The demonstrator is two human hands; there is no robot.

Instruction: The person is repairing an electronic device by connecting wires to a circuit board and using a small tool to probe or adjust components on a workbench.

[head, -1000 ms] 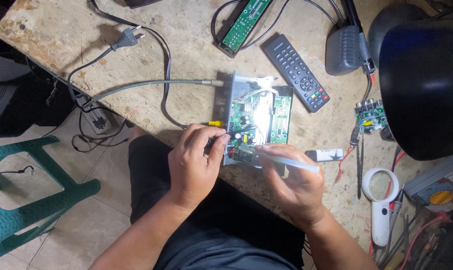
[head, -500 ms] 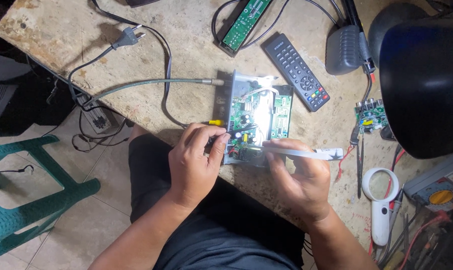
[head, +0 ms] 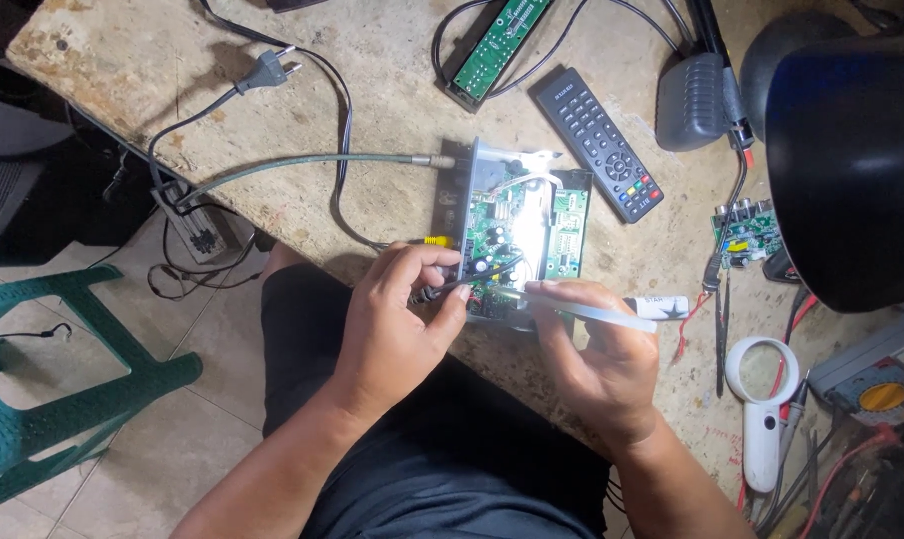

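An opened metal receiver box with a green circuit board (head: 517, 225) lies on the stone worktop (head: 372, 110). My left hand (head: 397, 319) pinches a thin black wire (head: 477, 279) at the board's near left corner, beside a yellow connector (head: 432, 241). My right hand (head: 597, 354) holds a clear white glue stick (head: 592, 311) lying level, its left end at the board's near edge. A grey coaxial cable (head: 312, 160) plugs into the box's left side.
A black remote (head: 597, 143) lies right of the box, and a long green board (head: 497, 40) behind it. A black lamp shade (head: 851, 160) looms at the right. A white magnifier (head: 761, 399), a small green module (head: 746, 235), a power plug (head: 272, 68) and a green plastic chair (head: 62, 399) surround the spot.
My right hand shifted the glue stick slightly, its tip moving toward the board's near edge. My left hand stays pinched on the wire at the board's corner.
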